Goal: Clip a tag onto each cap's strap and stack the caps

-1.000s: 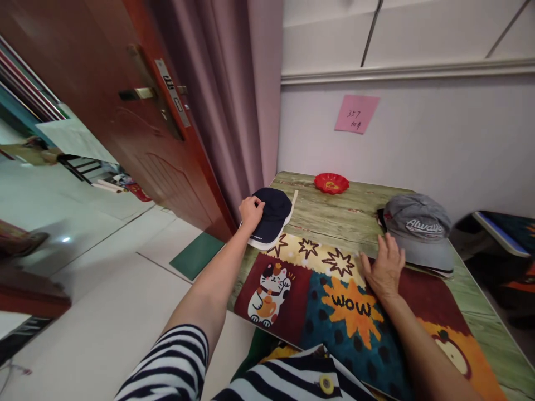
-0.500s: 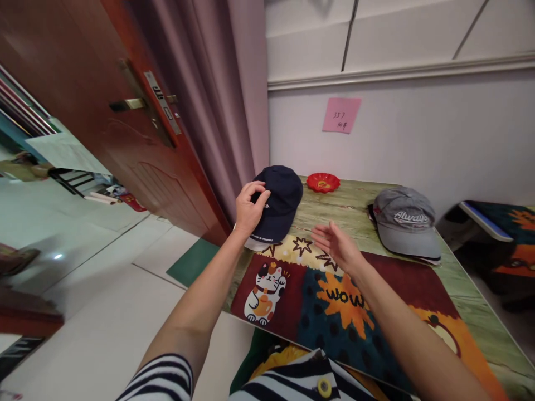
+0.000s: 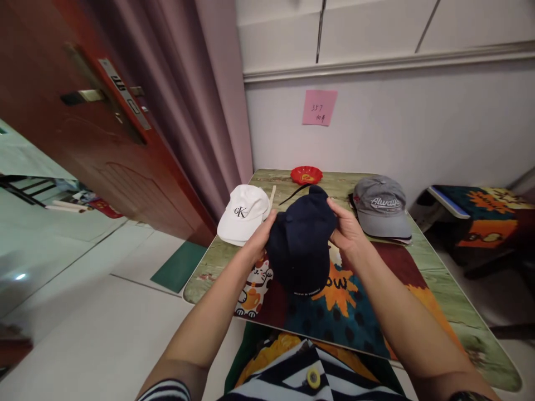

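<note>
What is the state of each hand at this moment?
Left hand: holding the navy cap by one side.
Right hand: holding the same cap's opposite side.

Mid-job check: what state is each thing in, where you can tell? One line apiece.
Navy-blue cloth cap: held between left hand and right hand, brim toward the camera.
White cloth cap with black lettering: crown up, unheld.
Grey cloth cap with white lettering: crown up, unheld, atop something mostly hidden.
Red scalloped dish: upright.
Multicoloured flat mat: spread out, partly hidden.
Reddish-brown panelled door: open.
Pink paper note: on the pale wall.
</note>
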Tool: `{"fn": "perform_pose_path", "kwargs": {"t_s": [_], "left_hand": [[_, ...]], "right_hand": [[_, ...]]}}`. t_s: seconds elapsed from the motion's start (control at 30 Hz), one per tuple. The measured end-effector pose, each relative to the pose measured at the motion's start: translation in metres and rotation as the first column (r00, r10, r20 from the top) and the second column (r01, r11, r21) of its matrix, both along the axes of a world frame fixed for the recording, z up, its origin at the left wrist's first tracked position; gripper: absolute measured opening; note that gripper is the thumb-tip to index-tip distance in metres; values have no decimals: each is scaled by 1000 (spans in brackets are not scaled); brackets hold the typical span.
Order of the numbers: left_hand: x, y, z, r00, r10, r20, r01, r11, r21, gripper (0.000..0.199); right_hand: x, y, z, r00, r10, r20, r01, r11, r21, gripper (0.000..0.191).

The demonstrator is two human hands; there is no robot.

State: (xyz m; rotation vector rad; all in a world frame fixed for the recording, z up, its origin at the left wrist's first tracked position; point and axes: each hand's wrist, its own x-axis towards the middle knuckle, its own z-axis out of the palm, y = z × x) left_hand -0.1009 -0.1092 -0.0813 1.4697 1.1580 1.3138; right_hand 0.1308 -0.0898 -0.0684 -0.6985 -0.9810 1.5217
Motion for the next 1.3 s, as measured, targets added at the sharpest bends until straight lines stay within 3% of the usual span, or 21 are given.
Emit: {"fn": "perform_pose_path", "kwargs": {"t_s": [0.07,0.13,0.23,0.3,0.37,0.53,0.6,0.7,0.8,0.87,1.0,1.07,1.17,1.3], "left_hand": [[4,11,6,982,-141,128,159,977,-144,49],[6,22,23,950,-216,226,257,951,-174,39],[10,36,54,936,-241,256,257,966,-30,51],[12,41,64,952,-224,210,213,974,76,59],[13,41,57,976,-185,118,172,979,113,57],[16,25,0,991,-61,-118,61,998,-3,39],[17,15,-13,973,-29,-228,26,1000,-18,39],[21,2,-11,900,43,-434,-28,999,40,42],[27,-11,5,799,99,-593,-21,990,137,44],[31,-20,15,741,114,-661,12,983,182,47],[36,-37,24,670,113,-734,78,972,221,58],[37,-42,24,691,98,-716,108,965,237,55],[40,-43,18,744,112,-659,105,954,280,36],[42,-40,13,764,179,-619,65,934,350,26]], "right_hand": [[5,1,3,998,-54,25,53,998,29,36],[11,5,9,990,-141,27,139,988,73,39],[26,11,22,955,-292,52,280,944,174,36],[37,9,26,924,-363,118,323,908,266,33],[45,2,21,897,-386,216,302,892,336,30],[47,-26,-17,807,-255,532,78,940,332,26],[43,-36,-28,760,-228,609,36,950,311,30],[36,-46,-26,684,-288,670,75,942,327,37],[29,-53,-10,541,-348,765,77,927,367,36],[25,-57,0,487,-349,801,58,928,368,31],[21,-62,3,578,-320,751,84,938,335,25],[21,-63,-2,660,-297,690,107,946,305,27],[21,-61,-9,772,-275,573,153,956,252,31],[21,-60,-9,866,-236,441,164,967,195,33]]}}
